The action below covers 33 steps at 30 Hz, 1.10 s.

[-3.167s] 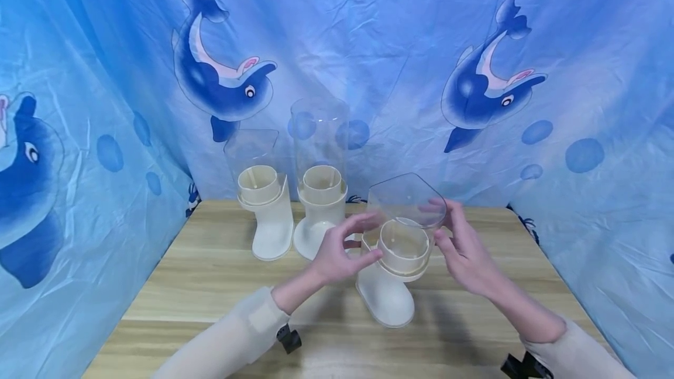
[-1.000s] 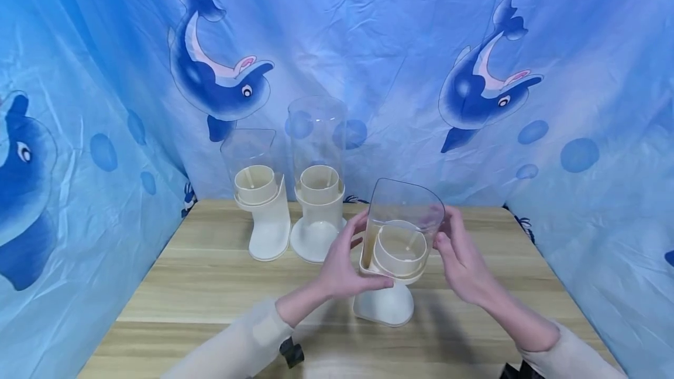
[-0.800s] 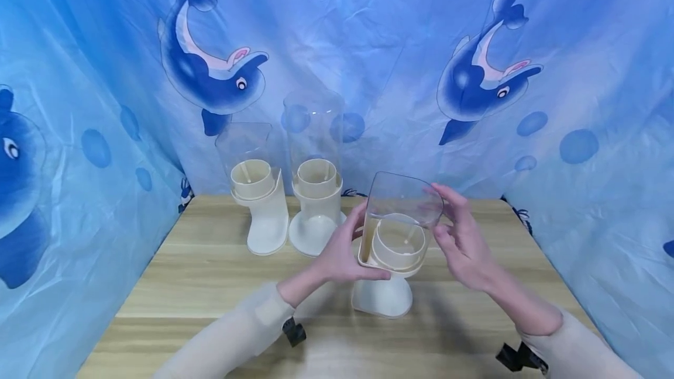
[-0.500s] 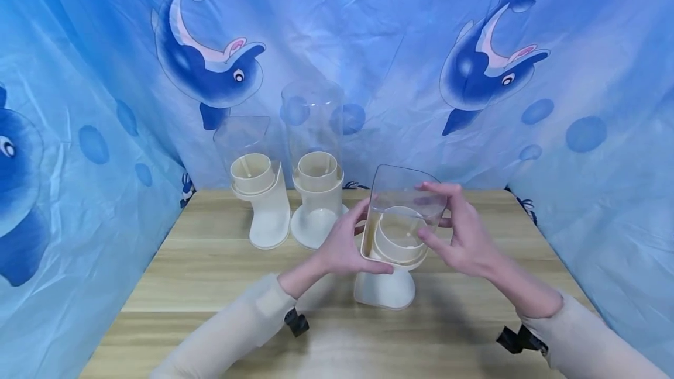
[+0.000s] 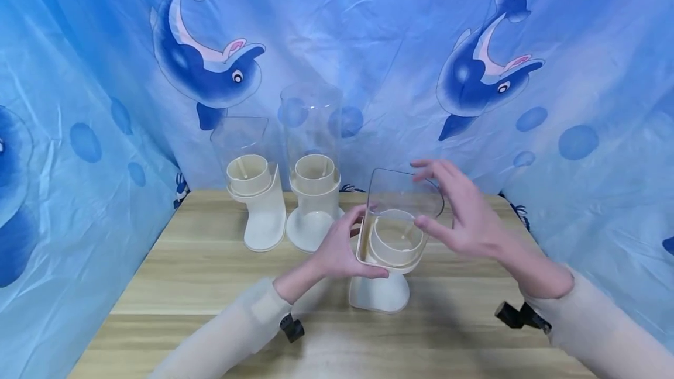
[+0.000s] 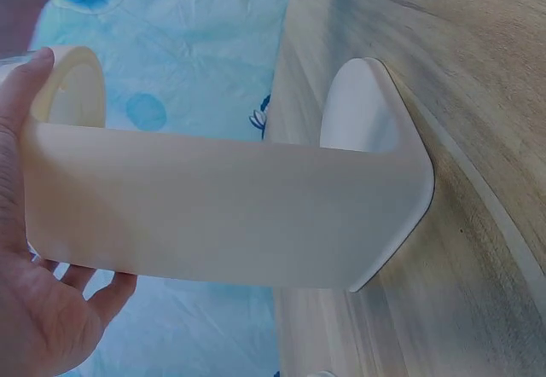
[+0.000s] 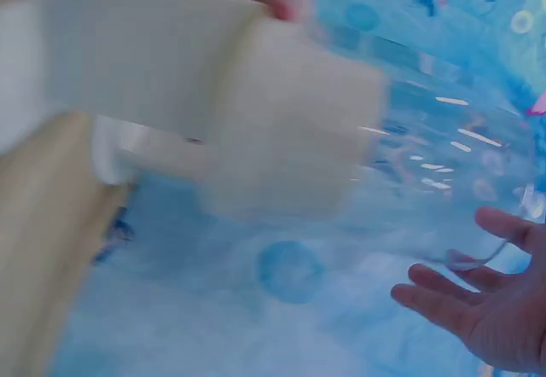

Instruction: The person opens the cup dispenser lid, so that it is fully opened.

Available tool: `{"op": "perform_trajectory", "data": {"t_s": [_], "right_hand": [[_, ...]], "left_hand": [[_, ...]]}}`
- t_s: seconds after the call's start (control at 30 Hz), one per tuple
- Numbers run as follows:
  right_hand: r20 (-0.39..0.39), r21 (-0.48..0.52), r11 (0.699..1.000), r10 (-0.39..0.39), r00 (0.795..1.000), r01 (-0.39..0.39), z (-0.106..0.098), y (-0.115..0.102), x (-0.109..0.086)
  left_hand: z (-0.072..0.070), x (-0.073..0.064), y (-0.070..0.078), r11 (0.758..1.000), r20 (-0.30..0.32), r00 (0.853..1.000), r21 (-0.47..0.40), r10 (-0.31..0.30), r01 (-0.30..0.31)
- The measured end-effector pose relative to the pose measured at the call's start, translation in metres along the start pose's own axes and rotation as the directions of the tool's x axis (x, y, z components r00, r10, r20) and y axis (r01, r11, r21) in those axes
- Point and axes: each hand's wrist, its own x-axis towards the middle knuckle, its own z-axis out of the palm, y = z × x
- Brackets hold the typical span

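The near stand is on the table, right of the middle in the head view, its foot against the wood. The left hand grips it near the top, thumb across the front edge and fingers curled round the far side, as the left wrist view also shows. A clear tube rises from the stand's top around a cream cup. The right hand is at the tube's upper right rim, fingers spread and apart from the thumb, clamped on nothing; whether a fingertip touches the tube I cannot tell. The right wrist view is blurred. Further back, left of the left hand, are the left stand and the middle stand, close beside each other. The left one bears a short tube, the middle one a tall tube. Blue dolphin cloth hangs behind the table and at both sides. A black device is at each pale sleeve.
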Motion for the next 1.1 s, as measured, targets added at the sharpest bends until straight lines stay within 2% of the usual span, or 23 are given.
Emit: {"op": "perform_trajectory", "data": {"t_s": [0.07,0.13,0.23,0.33,0.43,0.53,0.87,0.97,1.1], "right_hand": [[0.078,-0.042,0.999,0.021,0.997,-0.018,-0.008,-0.009,0.018],[0.187,-0.075,0.996,0.054,0.981,-0.041,-0.012,-0.017,0.036],[0.338,-0.106,0.993,0.091,0.937,-0.058,-0.01,-0.025,0.058],[0.427,-0.077,0.995,0.087,0.9,-0.059,-0.006,-0.025,0.07],[0.458,-0.054,0.997,0.078,0.886,-0.06,-0.006,-0.025,0.07],[0.469,-0.048,0.997,0.073,0.88,-0.057,-0.007,-0.027,0.065],[0.436,-0.088,0.987,0.159,0.886,-0.134,-0.021,-0.037,0.061],[0.427,-0.101,0.988,0.152,0.891,-0.12,-0.021,-0.038,0.059],[0.417,-0.097,0.991,0.122,0.901,-0.089,-0.015,-0.04,0.057]], "left_hand": [[0.0,0.0,-0.001,1.0,0.004,1.0,0.012,0.01,-0.01],[-0.001,-0.001,-0.001,1.0,0.008,1.0,0.023,0.019,-0.019],[-0.007,-0.002,-0.003,1.0,0.033,0.999,0.016,0.021,-0.021],[-0.012,-0.003,-0.004,1.0,0.071,0.997,-0.015,0.018,-0.017],[-0.014,-0.001,-0.004,0.999,0.105,0.994,-0.049,0.018,-0.013],[-0.012,0.002,-0.004,0.999,0.119,0.992,-0.043,0.028,-0.023],[-0.007,0.016,0.0,0.989,0.135,0.985,0.081,0.109,-0.12],[-0.007,0.016,0.0,0.99,0.134,0.986,0.09,0.096,-0.109],[-0.01,0.01,-0.001,0.993,0.144,0.988,0.094,0.06,-0.074]]}}
